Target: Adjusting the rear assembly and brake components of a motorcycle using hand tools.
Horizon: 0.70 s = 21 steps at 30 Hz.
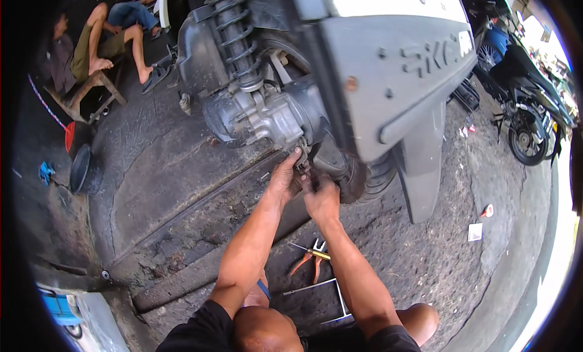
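Note:
Both hands meet beneath the metal gear housing point(274, 120) at the rear of a scooter. My left hand point(286, 174) is closed, its thumb pressed up against a small dirty metal arm point(302, 157) under the housing. Close beside it, my right hand point(322, 197) has its fingers bent and pinched together just below that arm. What the right fingertips hold is hidden. The rear tyre point(375, 181) stands just right of my hands. A coil-spring shock absorber point(237, 39) rises above the housing.
Orange-handled pliers point(317, 264) and a yellow screwdriver point(311, 251) lie between my forearms, near thin metal rods point(342, 298). The scooter's grey tail panel point(395, 78) and mudguard point(423, 164) overhang at right. A person sits on a wooden stool point(91, 94). Another motorcycle point(528, 103) stands far right.

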{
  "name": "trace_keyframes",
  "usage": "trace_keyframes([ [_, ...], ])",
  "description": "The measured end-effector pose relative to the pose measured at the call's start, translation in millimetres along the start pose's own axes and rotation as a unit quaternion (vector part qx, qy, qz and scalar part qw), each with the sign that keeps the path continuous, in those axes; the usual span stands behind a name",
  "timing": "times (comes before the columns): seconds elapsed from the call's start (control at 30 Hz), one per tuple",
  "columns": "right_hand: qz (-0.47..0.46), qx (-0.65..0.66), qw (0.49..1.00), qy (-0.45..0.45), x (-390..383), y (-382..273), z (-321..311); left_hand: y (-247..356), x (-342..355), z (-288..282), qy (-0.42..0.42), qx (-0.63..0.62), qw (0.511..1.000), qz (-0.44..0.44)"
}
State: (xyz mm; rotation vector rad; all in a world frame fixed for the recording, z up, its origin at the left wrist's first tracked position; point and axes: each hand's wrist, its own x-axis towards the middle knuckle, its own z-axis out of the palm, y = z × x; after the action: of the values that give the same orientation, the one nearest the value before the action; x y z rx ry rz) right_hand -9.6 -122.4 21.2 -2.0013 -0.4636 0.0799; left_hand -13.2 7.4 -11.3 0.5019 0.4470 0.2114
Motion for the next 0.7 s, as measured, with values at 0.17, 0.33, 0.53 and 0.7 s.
trace_keyframes([
  [0.17,0.024,0.009,1.0,-0.003,-4,-2,-3,-5,3,0,-0.005,0.016,1.0,0.016],
  [0.33,0.032,0.061,0.998,0.0,-6,-6,-9,-1,2,0,0.007,0.062,0.998,-0.014],
  [0.53,-0.008,0.09,0.996,0.025,6,-11,1,0,5,-1,-0.024,0.081,0.996,0.038],
  [0.7,0.004,0.069,0.998,-0.008,11,-21,0,1,3,-11,0.0,0.089,0.995,0.047],
])
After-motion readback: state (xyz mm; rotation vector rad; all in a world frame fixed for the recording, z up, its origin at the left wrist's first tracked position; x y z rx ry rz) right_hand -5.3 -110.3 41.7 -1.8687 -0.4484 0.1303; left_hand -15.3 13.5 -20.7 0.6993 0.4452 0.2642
